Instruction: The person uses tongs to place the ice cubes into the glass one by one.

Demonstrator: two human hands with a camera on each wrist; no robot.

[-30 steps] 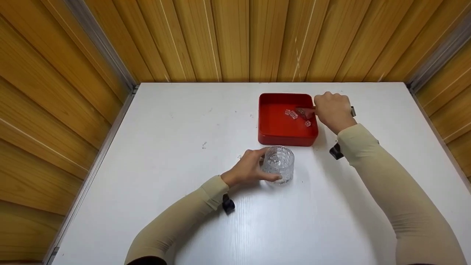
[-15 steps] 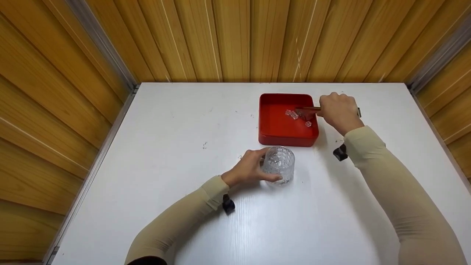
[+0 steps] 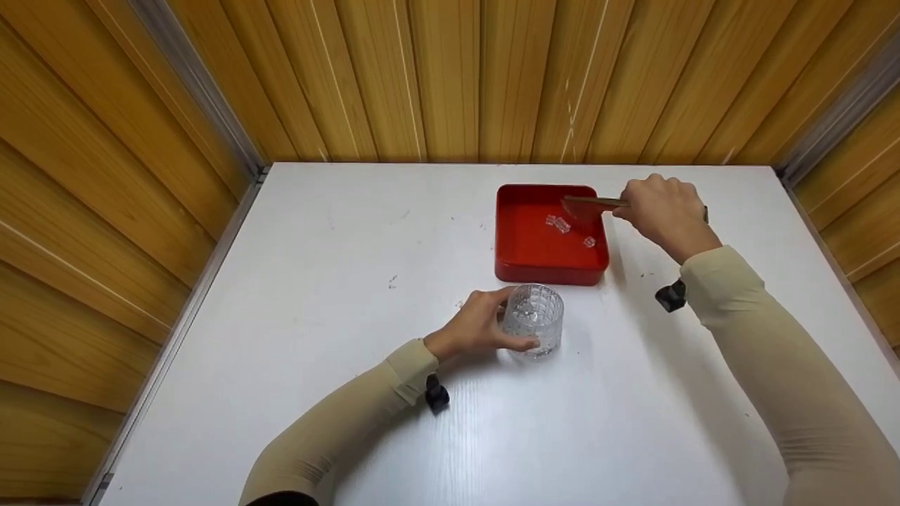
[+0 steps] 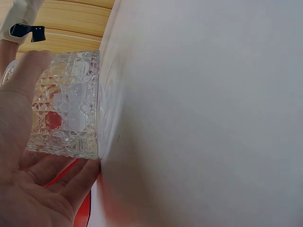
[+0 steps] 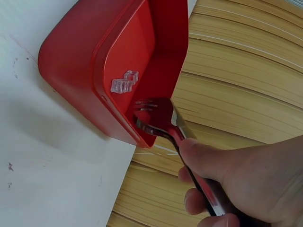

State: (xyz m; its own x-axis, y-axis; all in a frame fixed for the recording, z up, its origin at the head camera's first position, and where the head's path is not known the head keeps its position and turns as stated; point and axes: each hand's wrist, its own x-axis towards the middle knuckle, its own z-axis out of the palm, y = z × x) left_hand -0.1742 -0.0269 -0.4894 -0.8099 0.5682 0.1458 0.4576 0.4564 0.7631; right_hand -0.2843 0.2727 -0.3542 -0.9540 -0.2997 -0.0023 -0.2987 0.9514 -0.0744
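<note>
My left hand (image 3: 478, 325) curls round the side of a clear cut-glass tumbler (image 3: 545, 320) that stands upright on the table. In the left wrist view the thumb lies along one side of the tumbler (image 4: 71, 104), the other fingers along the opposite side. My right hand (image 3: 664, 211) grips metal tongs (image 5: 182, 151), whose fork-like tip slants down inside the right side of a square red tray (image 3: 548, 273). Clear cubes (image 3: 562, 225) lie on the tray's floor, and one cube (image 3: 589, 242) sits apart near its right wall. I cannot tell whether the tongs hold a cube.
The red tray stands just beyond the tumbler on a white table (image 3: 351, 246). Wood-look panels (image 3: 450, 84) rise behind the table and at both sides. A small clear bit (image 3: 459, 303) and dark specks (image 3: 392, 281) are on the surface left of the tray.
My right hand has moved to the right, drawing the tongs toward the tray's back right side and up from the cubes. My left hand stays round the tumbler.
</note>
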